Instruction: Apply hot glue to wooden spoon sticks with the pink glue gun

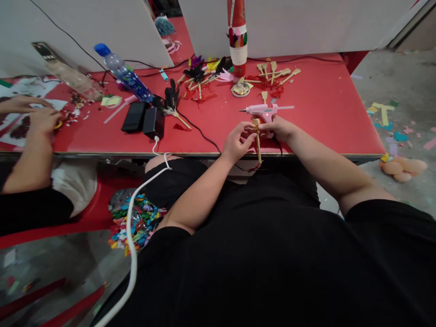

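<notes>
My left hand (pixel 236 141) pinches the top of a thin wooden stick (pixel 258 147) that hangs down over the front edge of the red table (pixel 316 122). My right hand (pixel 279 128) is closed round the handle of a pink glue gun (pixel 262 111), whose nozzle points left just above the stick's upper end. Both hands meet near the table's front edge. A bit of red thread dangles at the stick's lower end.
Wooden spoons (pixel 275 71), feathered sticks (pixel 200 75) and a small dish (pixel 240 88) lie at the back by a red tube (pixel 237 34). A water bottle (pixel 122 72) and black power bricks (pixel 145 119) sit left. Another person's hands (pixel 37 116) work at far left.
</notes>
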Demonstrator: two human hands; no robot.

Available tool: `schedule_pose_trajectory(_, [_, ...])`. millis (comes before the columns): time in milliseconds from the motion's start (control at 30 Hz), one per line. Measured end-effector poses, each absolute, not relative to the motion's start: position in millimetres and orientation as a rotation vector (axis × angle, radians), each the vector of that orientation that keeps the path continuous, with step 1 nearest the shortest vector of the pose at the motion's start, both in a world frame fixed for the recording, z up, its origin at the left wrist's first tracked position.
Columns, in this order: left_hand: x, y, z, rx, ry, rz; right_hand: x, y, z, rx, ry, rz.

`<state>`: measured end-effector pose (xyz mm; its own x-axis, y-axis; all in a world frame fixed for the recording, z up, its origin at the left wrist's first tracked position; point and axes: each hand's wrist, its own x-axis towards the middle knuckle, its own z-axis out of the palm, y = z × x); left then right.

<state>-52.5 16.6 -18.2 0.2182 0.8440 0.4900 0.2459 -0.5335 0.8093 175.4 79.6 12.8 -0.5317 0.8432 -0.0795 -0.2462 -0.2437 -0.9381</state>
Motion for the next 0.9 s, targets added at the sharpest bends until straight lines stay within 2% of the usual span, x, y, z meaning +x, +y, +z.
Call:
schedule_pose_trajectory(333, [-56.2, 16.9, -12.5, 2.021, 1.155, 1.473, 172.8, 78.3, 18.4, -0.781, -1.260, 1.845])
schedule_pose_trajectory(900, [-53.2, 12.4, -7.5, 1.974, 1.177, 1.331, 171.1, 74.8, 18.2, -0.766, -1.354, 1.835])
